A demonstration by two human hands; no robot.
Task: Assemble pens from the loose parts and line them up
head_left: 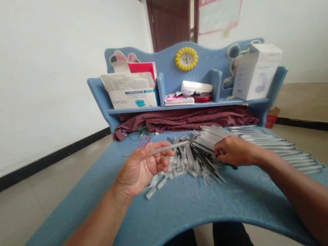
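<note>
My left hand [140,172] is palm up, with its thumb and fingers closed on a thin translucent pen barrel [177,146] held nearly level above the table. The other fingers curl loosely. To its right, my right hand [235,151] is closed at the edge of a pile of thin dark pen refills [206,161]. What its fingertips hold, if anything, is hidden. Between the hands lie many short clear pen caps [174,171]. Behind my right hand is a heap of clear barrels [210,134]. A row of dark-edged pens [283,150] lies to the right.
The blue table [175,213] has a curved front edge near my legs. A checked cloth [181,120] lies bunched under the shelf [162,108] at the back. On that shelf stand a mask box [132,98], a red round tin [203,98] and a white box [255,74].
</note>
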